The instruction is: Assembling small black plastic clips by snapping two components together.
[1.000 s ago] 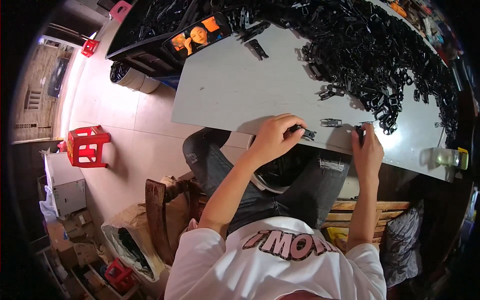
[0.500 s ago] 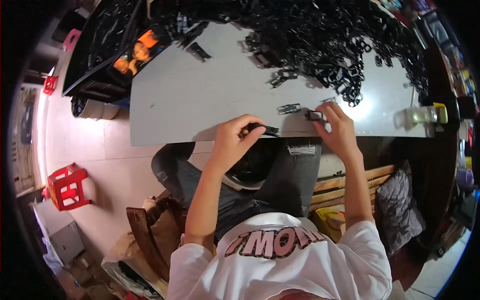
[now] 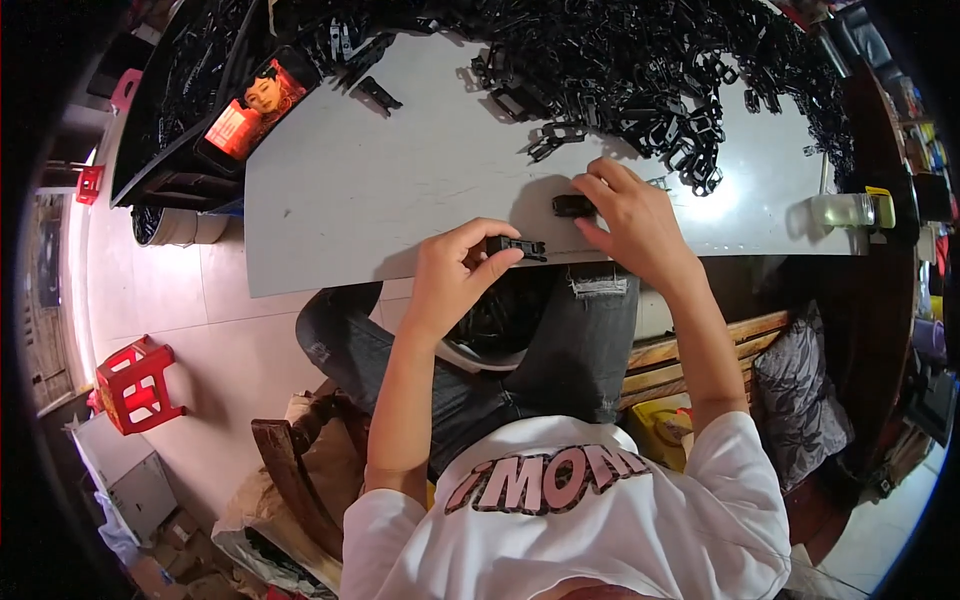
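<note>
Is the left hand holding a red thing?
No, the left hand pinches a small black clip at the edge of the grey table.

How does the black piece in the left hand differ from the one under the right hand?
The left hand pinches its black clip by one end, at the table's near edge; the right hand's black piece lies flat on the table, fingertips touching it. The left one looks longer and narrower, the right one stubbier. Both are small, black and plastic, like the pile behind.
</note>
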The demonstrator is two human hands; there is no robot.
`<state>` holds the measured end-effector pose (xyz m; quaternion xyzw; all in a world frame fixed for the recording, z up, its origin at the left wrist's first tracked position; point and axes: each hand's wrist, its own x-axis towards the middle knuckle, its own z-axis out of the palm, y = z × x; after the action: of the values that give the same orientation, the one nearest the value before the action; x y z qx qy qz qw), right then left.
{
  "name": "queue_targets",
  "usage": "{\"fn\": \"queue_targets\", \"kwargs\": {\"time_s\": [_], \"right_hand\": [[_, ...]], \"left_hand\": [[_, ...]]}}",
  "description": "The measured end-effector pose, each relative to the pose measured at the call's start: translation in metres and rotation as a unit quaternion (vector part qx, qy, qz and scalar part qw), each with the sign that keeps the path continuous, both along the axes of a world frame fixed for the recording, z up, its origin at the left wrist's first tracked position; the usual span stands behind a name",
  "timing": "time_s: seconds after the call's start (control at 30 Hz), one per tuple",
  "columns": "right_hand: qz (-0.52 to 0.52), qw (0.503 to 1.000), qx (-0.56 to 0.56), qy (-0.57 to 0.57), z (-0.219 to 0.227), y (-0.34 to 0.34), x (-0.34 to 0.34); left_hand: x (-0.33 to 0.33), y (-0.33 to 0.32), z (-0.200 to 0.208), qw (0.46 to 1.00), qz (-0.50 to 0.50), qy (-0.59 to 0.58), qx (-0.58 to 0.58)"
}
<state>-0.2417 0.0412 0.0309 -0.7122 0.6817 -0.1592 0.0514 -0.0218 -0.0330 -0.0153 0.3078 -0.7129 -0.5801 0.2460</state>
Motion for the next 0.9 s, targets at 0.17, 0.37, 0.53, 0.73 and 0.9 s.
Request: {"fn": "queue_targets", "kwargs": {"time_s": [0.17, 0.37, 0.53, 0.73, 0.9], "right_hand": [[0.002, 0.999, 0.009, -0.034, -0.011, -0.003, 0.010], [0.040, 0.983, 0.019, -0.177, -0.002, -0.003, 0.036], [0.057, 0.986, 0.024, -0.154, -0.004, -0.001, 0.041], [0.064, 0.994, -0.020, -0.092, -0.005, 0.003, 0.056], [-0.015, 0.932, 0.066, -0.357, -0.010, 0.008, 0.040]], "left_hand": [[-0.004, 0.000, 0.005, 0.999, 0.005, -0.023, 0.041], [-0.007, 0.003, -0.005, 0.998, 0.056, 0.012, 0.039], [-0.007, 0.006, -0.002, 0.998, 0.058, 0.004, 0.012], [-0.011, 0.007, 0.000, 0.997, 0.077, -0.004, -0.014], [-0.007, 0.006, 0.002, 0.993, 0.056, 0.062, 0.077]]}}
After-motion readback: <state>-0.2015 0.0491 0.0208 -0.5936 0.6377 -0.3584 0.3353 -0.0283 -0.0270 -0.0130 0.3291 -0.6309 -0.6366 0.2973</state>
